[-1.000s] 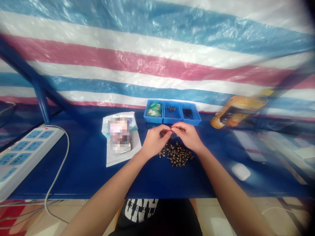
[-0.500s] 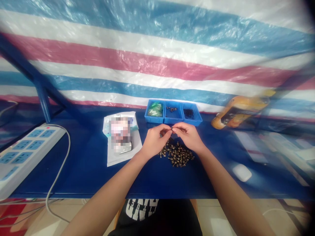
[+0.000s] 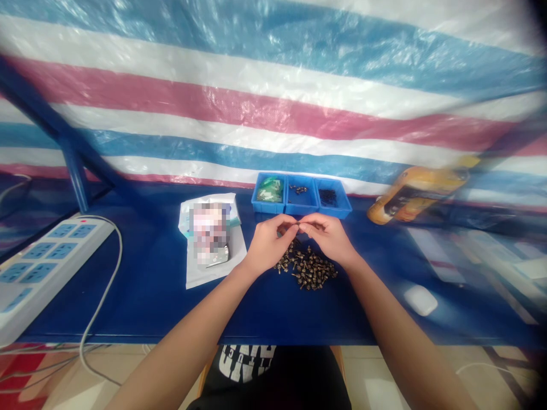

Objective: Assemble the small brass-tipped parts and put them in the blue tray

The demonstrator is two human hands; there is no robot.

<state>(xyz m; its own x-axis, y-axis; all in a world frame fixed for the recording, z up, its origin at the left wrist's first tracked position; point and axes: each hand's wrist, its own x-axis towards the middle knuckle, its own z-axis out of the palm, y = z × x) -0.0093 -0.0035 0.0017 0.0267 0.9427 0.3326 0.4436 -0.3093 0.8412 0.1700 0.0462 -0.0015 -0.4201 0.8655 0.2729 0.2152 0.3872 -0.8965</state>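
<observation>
The left hand (image 3: 269,246) and right hand (image 3: 327,239) meet with their fingers (image 3: 304,225) pinched together on one tiny piece, too small to make out. A loose heap of brass-and-black screws (image 3: 305,269) lies at six o'clock from them on the blue surface (image 3: 171,307), a three-compartment blue tray (image 3: 301,195) at twelve o'clock

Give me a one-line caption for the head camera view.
The left hand and right hand meet at the fingertips above a loose pile of small screws, below a blue three-compartment tray.
</observation>
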